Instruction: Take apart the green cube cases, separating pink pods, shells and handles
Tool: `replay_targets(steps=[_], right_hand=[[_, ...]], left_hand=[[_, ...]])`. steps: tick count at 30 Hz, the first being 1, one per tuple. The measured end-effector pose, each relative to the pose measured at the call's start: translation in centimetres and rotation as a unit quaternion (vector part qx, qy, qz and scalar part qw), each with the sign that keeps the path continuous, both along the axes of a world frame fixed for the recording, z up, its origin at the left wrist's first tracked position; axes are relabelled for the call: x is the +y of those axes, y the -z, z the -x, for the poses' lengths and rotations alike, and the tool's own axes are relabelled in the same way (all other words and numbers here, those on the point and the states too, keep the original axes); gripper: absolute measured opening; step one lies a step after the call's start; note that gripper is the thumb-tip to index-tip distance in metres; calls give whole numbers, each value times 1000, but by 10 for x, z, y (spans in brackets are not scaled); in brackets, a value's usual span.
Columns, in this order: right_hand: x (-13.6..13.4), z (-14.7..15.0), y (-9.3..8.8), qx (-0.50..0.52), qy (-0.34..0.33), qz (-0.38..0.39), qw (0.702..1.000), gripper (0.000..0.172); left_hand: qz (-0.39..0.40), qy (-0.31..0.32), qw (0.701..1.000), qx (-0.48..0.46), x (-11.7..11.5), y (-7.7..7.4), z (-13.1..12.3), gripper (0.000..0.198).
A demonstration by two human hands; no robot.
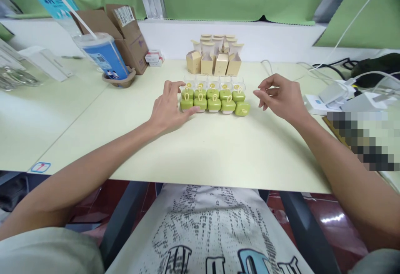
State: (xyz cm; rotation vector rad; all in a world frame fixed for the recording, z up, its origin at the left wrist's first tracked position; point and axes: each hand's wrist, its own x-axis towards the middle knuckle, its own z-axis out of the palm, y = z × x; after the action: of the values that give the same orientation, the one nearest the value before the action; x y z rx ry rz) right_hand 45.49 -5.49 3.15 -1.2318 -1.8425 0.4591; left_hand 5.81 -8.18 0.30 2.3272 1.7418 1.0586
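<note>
Two rows of small green cases with yellow loops [214, 103] stand close together on the table, with a row of clear plastic boxes [212, 83] behind them. At the front right corner one green case [242, 109] is tilted, its face turned up. My left hand [171, 106] rests at the left end of the rows, fingers spread, the thumb along the front left cases and the forefinger by the back left. Off the right end, my right hand [279, 98] hovers apart from the cases, fingers curled loosely, with nothing visible in it.
Open cardboard boxes [215, 59] stand by the wall behind the cases. At the left are a blue cup with straw [104, 57], a plastic bottle [51, 1] and a brown carton [131, 42]. White chargers and a power strip [321, 101] lie at the right.
</note>
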Motion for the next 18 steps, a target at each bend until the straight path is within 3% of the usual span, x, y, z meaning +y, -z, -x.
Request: replay_targets(steps=[5,11,13,18], right_hand=[[-1,1,-5,-4,13,-14,1000,61],[-1,-4,-14,-151,-138,-11,979,69],[1,-4,-10,-180,-168,-9,969,71],[5,0,5,-175,-179,-7,968,55]], left_hand=[[-4,15,1000,3,-1,-1,1,78],[16,2,1000,14,-2,-1,-1,73],[23,6,1000,14,-2,-1,-1,72],[29,11,999,12,-2,-2,1,66]])
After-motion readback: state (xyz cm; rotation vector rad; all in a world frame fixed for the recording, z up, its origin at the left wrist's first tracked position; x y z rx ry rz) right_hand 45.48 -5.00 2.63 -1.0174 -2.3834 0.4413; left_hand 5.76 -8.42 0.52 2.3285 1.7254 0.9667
